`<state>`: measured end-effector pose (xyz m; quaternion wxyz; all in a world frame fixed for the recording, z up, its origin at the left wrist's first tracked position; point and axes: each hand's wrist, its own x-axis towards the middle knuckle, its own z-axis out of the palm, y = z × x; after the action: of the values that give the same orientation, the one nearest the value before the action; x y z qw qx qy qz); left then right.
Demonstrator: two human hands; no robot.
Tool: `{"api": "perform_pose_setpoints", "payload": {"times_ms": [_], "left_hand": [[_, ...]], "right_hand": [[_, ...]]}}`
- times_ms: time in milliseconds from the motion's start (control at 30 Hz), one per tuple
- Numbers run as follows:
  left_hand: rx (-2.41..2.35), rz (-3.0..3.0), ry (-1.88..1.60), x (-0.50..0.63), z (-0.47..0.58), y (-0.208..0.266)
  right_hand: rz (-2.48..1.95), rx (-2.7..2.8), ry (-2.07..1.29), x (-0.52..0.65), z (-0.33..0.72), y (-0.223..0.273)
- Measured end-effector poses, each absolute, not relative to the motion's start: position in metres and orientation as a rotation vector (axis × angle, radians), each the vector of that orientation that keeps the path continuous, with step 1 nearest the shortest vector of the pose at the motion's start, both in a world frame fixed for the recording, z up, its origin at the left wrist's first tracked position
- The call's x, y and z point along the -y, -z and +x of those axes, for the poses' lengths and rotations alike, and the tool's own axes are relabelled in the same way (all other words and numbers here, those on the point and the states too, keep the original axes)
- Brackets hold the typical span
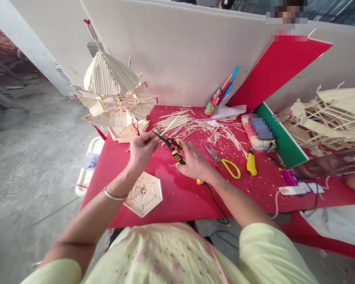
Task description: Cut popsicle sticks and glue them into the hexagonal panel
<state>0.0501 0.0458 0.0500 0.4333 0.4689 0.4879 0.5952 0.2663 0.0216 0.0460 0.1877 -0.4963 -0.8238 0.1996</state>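
Observation:
My right hand (194,159) is wrapped round the yellow and black handles of cutting shears (177,152). Their dark blades point left, toward my left hand (142,149). With closed fingertips, my left hand holds a thin wooden stick (169,127) that slants up and right across the blades. I cannot make out whether the blades touch it. On the red table below my left hand lies a flat hexagonal panel (144,194) made of sticks. A tiered stick pagoda model (115,98) with red tassels stands beyond my left hand.
Loose sticks (177,122) and scraps spread across the table (177,201). Yellow-handled scissors (225,161) and a yellow-handled tool (251,162) lie to the right. A pen holder (210,107) stands by the white partition (189,59). Another stick model (328,118) sits beyond a green board (284,138).

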Motion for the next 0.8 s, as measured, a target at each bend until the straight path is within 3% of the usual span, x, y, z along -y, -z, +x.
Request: {"api": "perform_pose_setpoints", "payload": {"times_ms": [333,600,800], "left_hand": [[-1.156,1.206,-1.494,-0.048,0.046,-0.043],[-1.273,1.732,-1.383,-0.041,0.042,-0.049],[-1.115,1.442,-1.26,-0.041,0.044,-0.054]], "right_hand": [[-1.398,2.265,-0.583,-0.022,0.264,-0.047],[-1.392,2.183,-0.636,-0.021,0.273,-0.037],[-1.243,2.253,-0.603,-0.022,0.283,-0.034]]}}
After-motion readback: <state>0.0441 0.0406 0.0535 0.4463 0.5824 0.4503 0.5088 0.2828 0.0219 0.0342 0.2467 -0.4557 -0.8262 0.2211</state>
